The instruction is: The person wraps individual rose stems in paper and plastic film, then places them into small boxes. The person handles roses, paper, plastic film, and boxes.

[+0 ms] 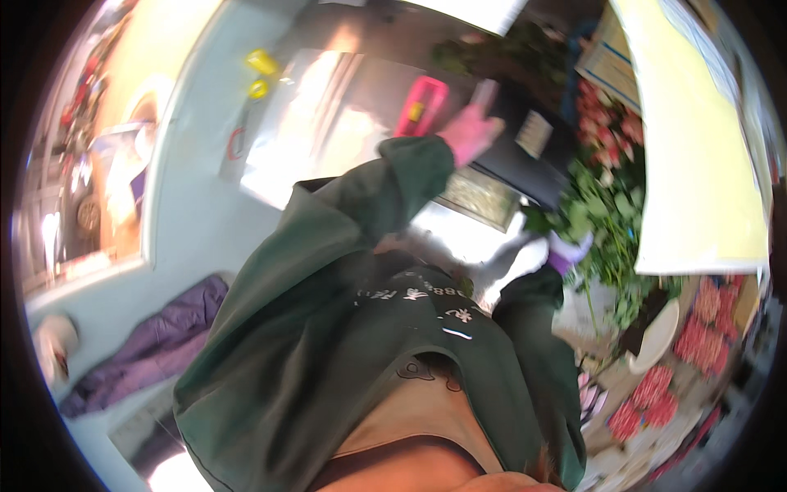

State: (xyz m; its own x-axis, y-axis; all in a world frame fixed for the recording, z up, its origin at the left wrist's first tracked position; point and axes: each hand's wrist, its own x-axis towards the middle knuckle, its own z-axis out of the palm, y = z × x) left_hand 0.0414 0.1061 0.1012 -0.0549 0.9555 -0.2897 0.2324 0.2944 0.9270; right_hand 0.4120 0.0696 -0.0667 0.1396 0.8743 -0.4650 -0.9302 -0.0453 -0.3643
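My left hand (472,136) reaches out over a black flat object (522,138) that bears a white label. It is blurred, and a pale strip (484,93) shows at its fingertips; whether it grips that strip is unclear. Just left of this hand lies a pink holder (423,104) with a yellow part. Lower right, my right hand (567,253), purple and whitish and perhaps gloved, is at the edge of a bunch of green leafy stems (605,221). Its fingers are too blurred to show a grip. Pinkish-red flowers (605,132) lie beyond the leaves.
Clear plastic sheets (313,123) lie on the left, beside a yellow-handled tool (257,89) on the pale blue surface. A large yellowish paper sheet (695,160) stands at the right. Pink flower bunches (645,400) sit lower right. A purple garment (154,344) lies lower left.
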